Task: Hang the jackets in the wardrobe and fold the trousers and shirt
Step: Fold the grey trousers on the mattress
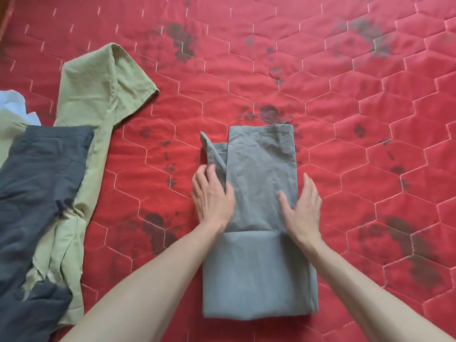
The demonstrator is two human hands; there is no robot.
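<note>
Red quilted bedding (pixel 246 77) filled the frame. At lower centre lay the folded grey trousers (pixel 259 267), long axis running up the picture. Left hand (pixel 213 196) and right hand (pixel 302 206) pressed flat, fingers straight, on either edge, equally near.

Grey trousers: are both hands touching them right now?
Touching. The head view shows the left hand and the right hand lying flat with straight fingers on the folded grey trousers, one at each side edge.
</note>
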